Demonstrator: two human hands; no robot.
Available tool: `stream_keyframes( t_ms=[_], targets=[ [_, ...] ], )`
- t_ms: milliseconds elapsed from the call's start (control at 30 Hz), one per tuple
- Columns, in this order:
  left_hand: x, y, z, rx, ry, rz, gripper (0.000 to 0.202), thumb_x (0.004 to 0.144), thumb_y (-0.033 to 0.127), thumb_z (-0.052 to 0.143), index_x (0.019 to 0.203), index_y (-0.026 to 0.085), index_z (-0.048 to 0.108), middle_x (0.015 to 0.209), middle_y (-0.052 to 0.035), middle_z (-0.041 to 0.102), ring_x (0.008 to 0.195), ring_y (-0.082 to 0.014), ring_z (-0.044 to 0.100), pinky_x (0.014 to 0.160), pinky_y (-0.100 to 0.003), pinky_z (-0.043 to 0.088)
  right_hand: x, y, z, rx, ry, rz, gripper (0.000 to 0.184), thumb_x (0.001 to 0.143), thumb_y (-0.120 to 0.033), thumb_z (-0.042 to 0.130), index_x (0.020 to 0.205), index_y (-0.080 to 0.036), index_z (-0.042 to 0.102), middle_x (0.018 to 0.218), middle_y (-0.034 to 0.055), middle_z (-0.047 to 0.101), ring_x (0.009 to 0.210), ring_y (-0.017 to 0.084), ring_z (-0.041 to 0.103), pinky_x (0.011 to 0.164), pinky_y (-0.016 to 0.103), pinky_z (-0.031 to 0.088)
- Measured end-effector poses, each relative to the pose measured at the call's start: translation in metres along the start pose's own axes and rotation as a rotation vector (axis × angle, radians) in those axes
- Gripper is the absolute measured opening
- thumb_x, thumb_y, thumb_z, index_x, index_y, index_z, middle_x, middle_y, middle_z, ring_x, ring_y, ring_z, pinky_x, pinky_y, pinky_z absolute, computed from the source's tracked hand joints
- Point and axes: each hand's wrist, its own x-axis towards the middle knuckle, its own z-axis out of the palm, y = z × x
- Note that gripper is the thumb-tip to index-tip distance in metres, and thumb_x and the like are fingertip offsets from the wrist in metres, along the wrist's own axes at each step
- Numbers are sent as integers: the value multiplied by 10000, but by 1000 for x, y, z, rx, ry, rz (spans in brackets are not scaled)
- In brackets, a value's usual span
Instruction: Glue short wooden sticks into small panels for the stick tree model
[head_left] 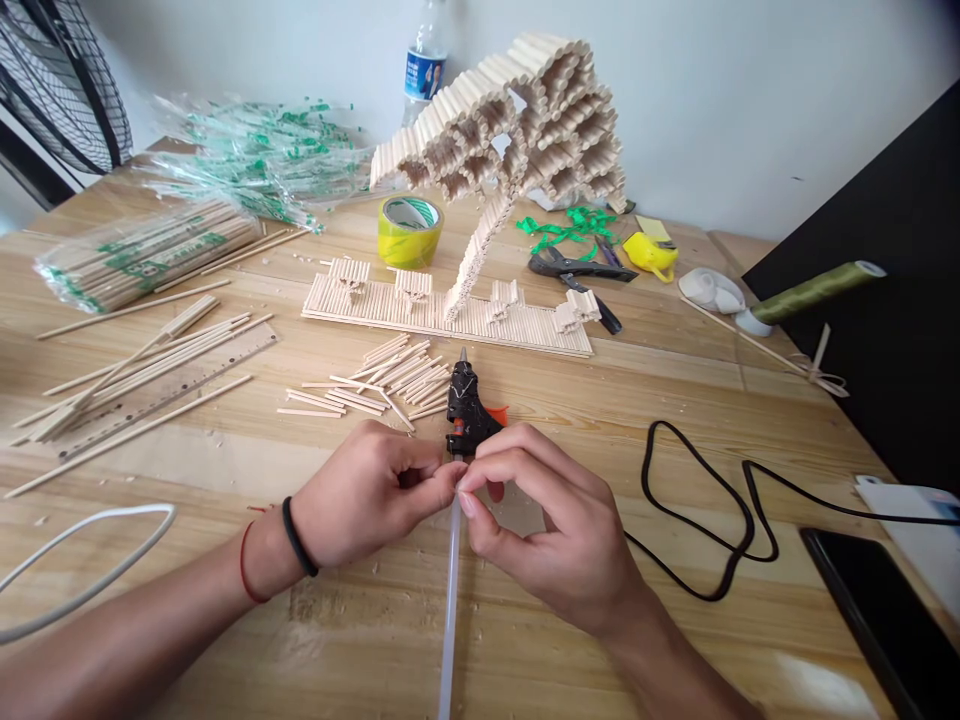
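A black glue gun with an orange trigger lies on the table, nozzle pointing away from me. From its back a long translucent glue stick runs toward me. Just behind the gun, over the stick, the fingertips of my left hand and my right hand meet in a pinch. Whatever is between them is too small or hidden to make out. Short cut wooden sticks lie loosely beyond my left hand. Farther back stands a tree-shaped model of wooden sticks on a slatted base.
Left are long sticks, a clear ruler, bagged sticks and a white cable. Yellow tape, a bottle and black cutters are behind. Right lie a black cord and a phone.
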Motion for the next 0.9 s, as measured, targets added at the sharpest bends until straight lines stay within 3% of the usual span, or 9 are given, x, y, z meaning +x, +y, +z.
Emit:
stream_keyframes(
  t_ms=[200, 633, 900],
  targets=[
    [0, 0, 1, 11, 40, 49, 489, 980, 194, 595, 566, 193, 335, 539, 96, 239, 494, -64, 203, 447, -204, 175, -2, 2, 1, 3, -3, 9, 181, 903, -11, 649, 871, -188, 648, 821, 12, 596, 681, 126, 568, 624, 263, 525],
    [0, 0, -1, 3, 16, 47, 481, 1012, 224, 587, 579, 186, 382, 548, 97, 254, 499, -68, 219, 463, -205, 190, -3, 1, -1, 10, 24, 28, 163, 911, -26, 652, 893, -188, 654, 839, 12, 598, 696, 124, 570, 642, 267, 520],
    [0, 4, -2, -19, -15, -29, 450, 1040, 250, 551, 610, 180, 442, 554, 93, 297, 509, -72, 269, 483, -200, 228, -5, 2, -2, -2, 51, 28, 160, 914, -28, 652, 888, -185, 656, 838, 17, 609, 696, 124, 566, 645, 270, 515]
  ],
)
